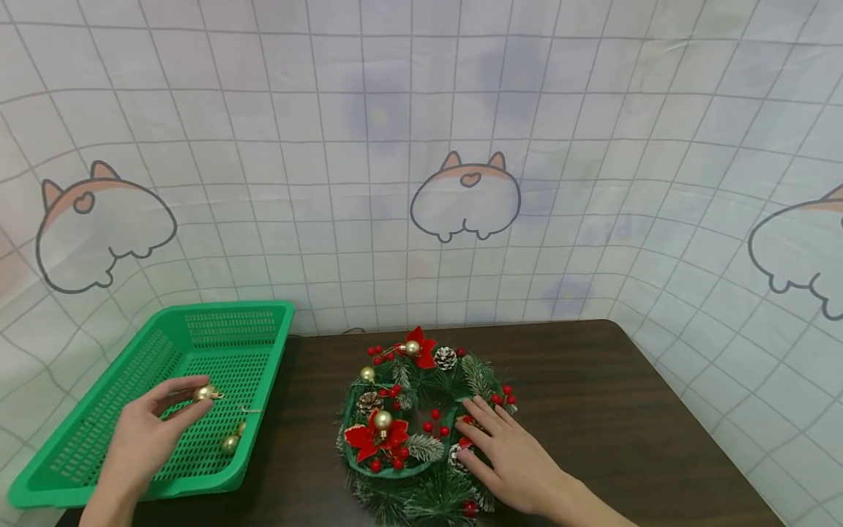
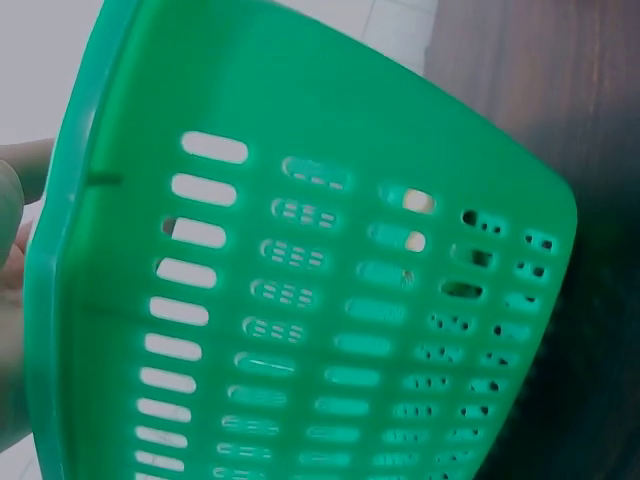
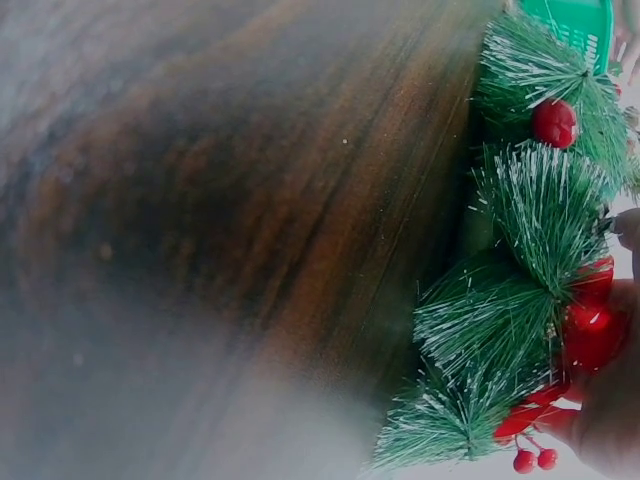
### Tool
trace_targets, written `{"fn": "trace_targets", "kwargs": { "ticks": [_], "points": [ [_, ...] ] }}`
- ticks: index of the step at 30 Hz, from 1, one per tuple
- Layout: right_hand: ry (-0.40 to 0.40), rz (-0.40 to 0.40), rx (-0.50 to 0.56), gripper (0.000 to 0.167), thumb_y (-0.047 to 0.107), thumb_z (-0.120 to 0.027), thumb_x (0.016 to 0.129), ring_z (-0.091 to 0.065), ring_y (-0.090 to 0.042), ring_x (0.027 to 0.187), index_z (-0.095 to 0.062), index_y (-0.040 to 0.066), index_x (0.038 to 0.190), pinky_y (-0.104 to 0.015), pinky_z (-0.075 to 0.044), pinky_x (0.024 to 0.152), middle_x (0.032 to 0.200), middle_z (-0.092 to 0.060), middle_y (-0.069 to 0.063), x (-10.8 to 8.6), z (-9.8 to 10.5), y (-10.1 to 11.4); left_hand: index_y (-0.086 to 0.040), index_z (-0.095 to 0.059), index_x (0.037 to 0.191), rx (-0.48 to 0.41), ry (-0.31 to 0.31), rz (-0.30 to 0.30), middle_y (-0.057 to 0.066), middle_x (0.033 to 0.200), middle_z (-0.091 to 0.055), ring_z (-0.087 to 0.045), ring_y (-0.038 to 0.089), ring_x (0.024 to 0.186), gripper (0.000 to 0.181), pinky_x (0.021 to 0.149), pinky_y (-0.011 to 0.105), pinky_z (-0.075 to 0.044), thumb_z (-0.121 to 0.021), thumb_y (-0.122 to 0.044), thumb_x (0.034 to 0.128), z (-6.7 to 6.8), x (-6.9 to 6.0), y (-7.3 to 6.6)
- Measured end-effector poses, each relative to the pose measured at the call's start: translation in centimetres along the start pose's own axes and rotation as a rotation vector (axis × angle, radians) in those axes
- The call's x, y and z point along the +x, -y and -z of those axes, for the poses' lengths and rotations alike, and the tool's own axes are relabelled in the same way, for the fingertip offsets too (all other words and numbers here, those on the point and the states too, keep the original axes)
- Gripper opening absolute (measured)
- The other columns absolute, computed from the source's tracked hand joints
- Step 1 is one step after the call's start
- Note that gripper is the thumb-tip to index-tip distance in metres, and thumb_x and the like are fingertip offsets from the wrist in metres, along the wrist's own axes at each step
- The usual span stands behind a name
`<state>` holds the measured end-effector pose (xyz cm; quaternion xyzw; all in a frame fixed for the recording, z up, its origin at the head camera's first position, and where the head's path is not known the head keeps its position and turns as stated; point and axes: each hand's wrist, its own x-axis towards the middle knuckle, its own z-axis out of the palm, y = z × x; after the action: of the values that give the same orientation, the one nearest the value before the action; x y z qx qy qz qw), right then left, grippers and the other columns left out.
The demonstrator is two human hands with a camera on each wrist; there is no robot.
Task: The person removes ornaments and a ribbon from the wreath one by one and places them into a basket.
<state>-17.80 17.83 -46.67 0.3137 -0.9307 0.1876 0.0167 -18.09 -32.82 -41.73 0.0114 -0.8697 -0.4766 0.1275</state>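
Gold bauble (image 1: 207, 393) in the pinch of the left hand (image 1: 146, 433), right hand (image 1: 506, 452) straight-fingered on the wreath (image 1: 435, 499).

The left hand (image 1: 140, 438) is bare, with slim fingers (image 1: 176, 385) and a thin thumb (image 1: 187, 417). Its wrist (image 1: 121, 489) is bare and narrow. The right hand (image 1: 506, 455) is bare too. It has long, thin fingers and a smooth, wide back. The bit of arm (image 1: 582, 503) behind it is bare. The nails are too small to see well. Up close, the hands look blurry.
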Motion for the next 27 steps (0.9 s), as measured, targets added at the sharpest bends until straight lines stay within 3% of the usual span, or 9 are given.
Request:
{"fn": "trace_targets", "kwargs": {
  "ticks": [10, 16, 22, 27],
  "points": [
    [0.003, 0.000, 0.004, 0.057, 0.050, -0.041, 0.110, -0.023, -0.032, 0.153, -0.059, 0.010, 0.146, -0.058, -0.026, 0.119, 0.163, -0.034, -0.013, 0.0, 0.0, 0.0, -0.003, -0.064, 0.135, 0.078, 0.034, 0.023, -0.015, 0.114, -0.065, -0.051, -0.020, 0.099, 0.051, 0.076, 0.011, -0.052, -0.073, -0.037, 0.0981, 0.3, 0.0, 0.8],
    [0.009, -0.001, 0.007, 0.058, 0.051, -0.040, 0.110, -0.023, -0.032, 0.153, -0.059, 0.010, 0.146, -0.058, -0.025, 0.119, 0.164, -0.034, -0.013, 0.0, -0.1, 0.0, -0.003, -0.063, 0.136, 0.081, 0.044, 0.021, -0.002, 0.118, -0.067, -0.053, -0.018, 0.098, 0.053, 0.077, 0.012, -0.053, -0.074, -0.037, 0.0969, 0.4, 0.1, 1.0],
    [0.013, -0.001, 0.000, 0.059, 0.052, -0.039, 0.110, -0.023, -0.032, 0.153, -0.059, 0.010, 0.146, -0.057, -0.026, 0.119, 0.164, -0.034, -0.013, 0.0, -0.1, -0.1, -0.004, -0.062, 0.137, 0.113, 0.057, 0.006, -0.001, 0.121, -0.065, -0.054, -0.013, 0.100, 0.054, 0.080, 0.011, -0.052, -0.074, -0.039, 0.0971, 0.1, -0.1, 0.3],
    [0.010, 0.000, -0.005, 0.059, 0.052, -0.040, 0.110, -0.023, -0.032, 0.153, -0.059, 0.010, 0.146, -0.058, -0.026, 0.119, 0.164, -0.034, -0.013, 0.0, 0.0, -0.1, -0.005, -0.063, 0.136, 0.106, 0.085, -0.038, 0.011, 0.126, -0.066, -0.057, -0.010, 0.101, 0.050, 0.081, 0.012, -0.052, -0.075, -0.034, 0.0972, -0.8, -0.3, -0.7]
  ]
}}
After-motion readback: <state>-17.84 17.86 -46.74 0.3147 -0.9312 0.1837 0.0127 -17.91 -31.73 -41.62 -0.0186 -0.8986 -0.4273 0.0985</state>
